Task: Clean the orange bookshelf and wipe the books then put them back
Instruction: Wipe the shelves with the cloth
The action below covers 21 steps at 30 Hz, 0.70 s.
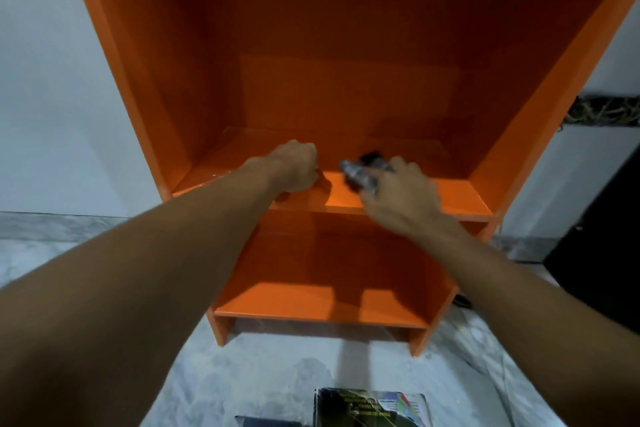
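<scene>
The right hand (pixel 398 198) is gripping a crumpled, dark grey patterned cloth (pixel 362 172) and pressing it onto the middle shelf board (pixel 457 198) of the glossy orange wooden bookshelf (pixel 166 87), while the left hand (pixel 298 166) is curled into a loose fist, resting knuckles-down on the same board just beside the cloth, holding nothing that I can make out. Both shelves are standing bare, and a wet-looking sheen is showing near the board's left edge. The books (pixel 374 407), a dark-covered stack, are lying on the pale marble floor (pixel 104 253) right below the person, well apart from the shelf. I'd say the risk is leaning weight through that left fist: the slick surface could let it slide, or the light unit could tip forward onto the books.
</scene>
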### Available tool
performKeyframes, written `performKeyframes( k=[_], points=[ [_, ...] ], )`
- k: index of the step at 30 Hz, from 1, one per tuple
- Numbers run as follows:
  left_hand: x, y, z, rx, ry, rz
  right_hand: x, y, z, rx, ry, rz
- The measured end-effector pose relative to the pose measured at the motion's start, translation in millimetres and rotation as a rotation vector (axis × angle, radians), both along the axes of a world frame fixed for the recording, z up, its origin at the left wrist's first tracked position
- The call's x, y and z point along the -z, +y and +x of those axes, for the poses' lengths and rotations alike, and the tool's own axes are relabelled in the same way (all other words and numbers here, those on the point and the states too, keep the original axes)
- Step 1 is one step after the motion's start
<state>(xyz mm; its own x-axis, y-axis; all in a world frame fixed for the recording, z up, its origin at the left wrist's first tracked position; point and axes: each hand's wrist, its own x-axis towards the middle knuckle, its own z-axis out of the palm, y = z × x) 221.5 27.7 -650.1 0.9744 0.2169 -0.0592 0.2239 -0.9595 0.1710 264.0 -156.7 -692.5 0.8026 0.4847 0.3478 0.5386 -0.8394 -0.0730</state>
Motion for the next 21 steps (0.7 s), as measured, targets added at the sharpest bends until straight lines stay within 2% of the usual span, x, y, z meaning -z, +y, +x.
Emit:
performKeyframes(
  k=[2, 4, 5, 8, 10, 12, 14, 21],
  points=[
    [-1, 12, -5, 0.025, 0.039, 0.045, 7, 13, -35, -0.140, -0.035, 0.014],
    [0, 18, -9, 0.052, 0.069, 0.058, 6, 13, -52, -0.232, 0.093, 0.103],
    [1, 19, -9, 0.068, 0.067, 0.059, 1, 9, -49, -0.245, 0.133, 0.166],
    [3, 22, -9, 0.094, 0.052, 0.039, -15, -2, -10, -0.119, 0.012, 0.299],
    [5, 23, -9, 0.120, 0.086, 0.035, -17, -17, 24, 0.072, 0.015, 0.255],
    [7, 24, -13, 0.140, 0.119, 0.063, -12, -29, 48, 0.251, 0.148, 0.059],
    [6, 27, -13, 0.149, 0.129, 0.051, -7, -28, 55, 0.338, 0.236, -0.041],
    [-13, 36, -11, 0.130, 0.176, 0.072, -2, 42, 7, 0.142, 0.180, -0.034]
  ],
)
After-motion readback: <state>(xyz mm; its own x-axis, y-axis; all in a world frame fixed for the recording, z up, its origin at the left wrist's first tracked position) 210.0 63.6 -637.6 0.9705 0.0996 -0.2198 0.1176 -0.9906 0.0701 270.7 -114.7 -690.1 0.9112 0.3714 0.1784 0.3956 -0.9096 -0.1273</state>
